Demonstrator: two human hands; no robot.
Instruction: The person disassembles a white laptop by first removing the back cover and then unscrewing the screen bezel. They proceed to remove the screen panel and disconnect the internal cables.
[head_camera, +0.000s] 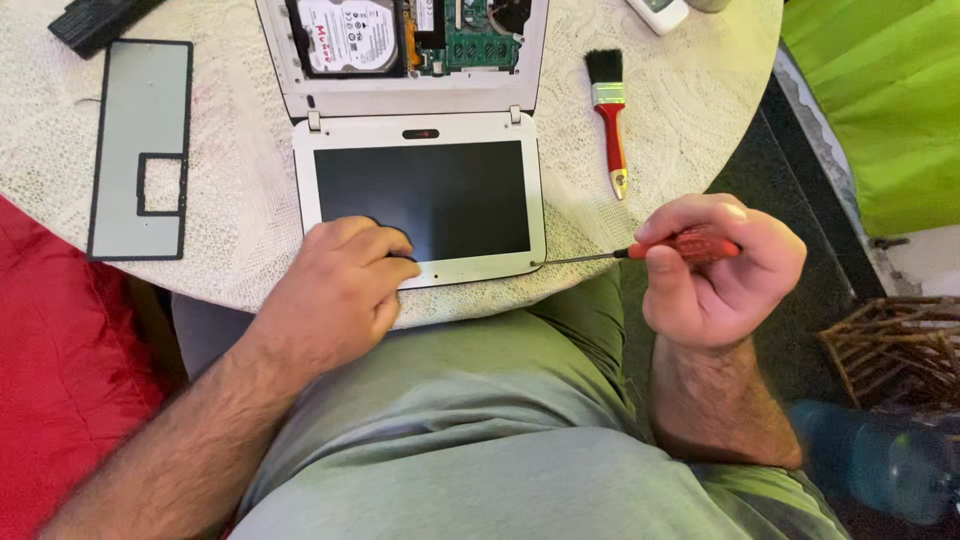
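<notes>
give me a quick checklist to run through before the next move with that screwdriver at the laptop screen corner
1. Right hand has a firm grip on the red-handled screwdriver: ok, fingers wrap the handle.
2. Screwdriver tip meets the lower right corner of the white screen bezel: ok, it reaches the corner; whether it sits in a screw or a seam, cannot tell.
3. Left hand steadies the screen: ok, it presses on the lower left of the panel.
4. Laptop is fully supported on the round table: not ok, the screen's lower edge lies at the table's rim over the lap.
5. Paintbrush and grey cover panel lie apart from the hands: ok.
</notes>
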